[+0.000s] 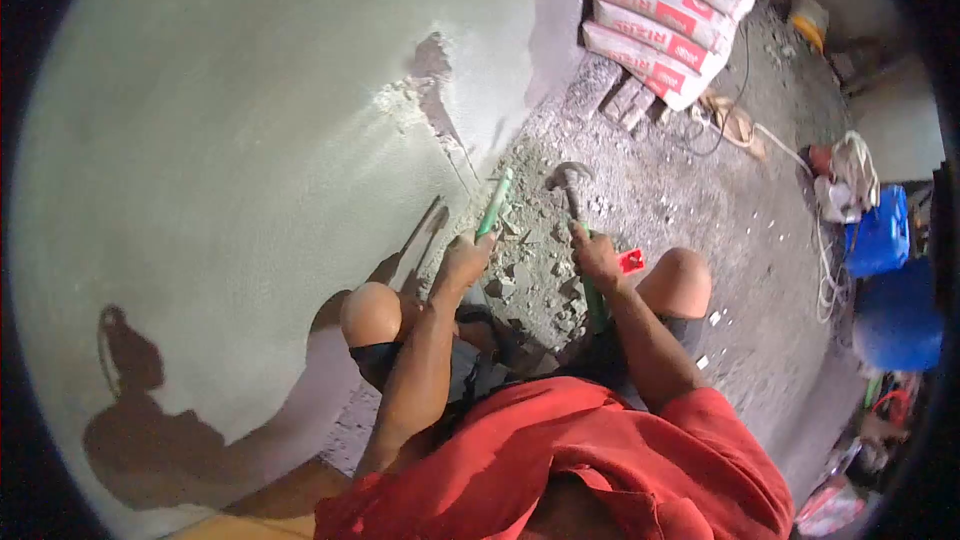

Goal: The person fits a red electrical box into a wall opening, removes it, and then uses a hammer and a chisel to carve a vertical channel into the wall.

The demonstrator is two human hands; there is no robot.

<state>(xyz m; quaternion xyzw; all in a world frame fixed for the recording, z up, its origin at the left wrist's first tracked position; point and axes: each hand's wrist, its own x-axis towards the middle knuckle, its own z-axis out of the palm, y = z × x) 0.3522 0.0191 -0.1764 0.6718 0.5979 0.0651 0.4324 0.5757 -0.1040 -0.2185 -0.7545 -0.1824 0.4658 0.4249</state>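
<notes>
My left hand [466,262] is closed around a green rod-shaped tool [495,203], whose pale end points up toward the foot of the wall. A claw hammer [573,180] is in my right hand [597,258], gripped along its handle, with the metal head raised above the rubble and the green lower handle showing below my fist. The plastered grey wall [250,140] rises on the left. Its surface has a rough broken patch [432,80], from which a narrow groove runs down toward the floor. Broken rubble [520,270] lies between my knees, below both hands.
Stacked cement bags [665,15] stand at the back, beside the wall. A white rope [775,140] and a dark cable cross the floor on the right. Farther right are a blue jerrycan [878,232] and a blue drum [900,315]. A small red object [631,261] shows by my right wrist.
</notes>
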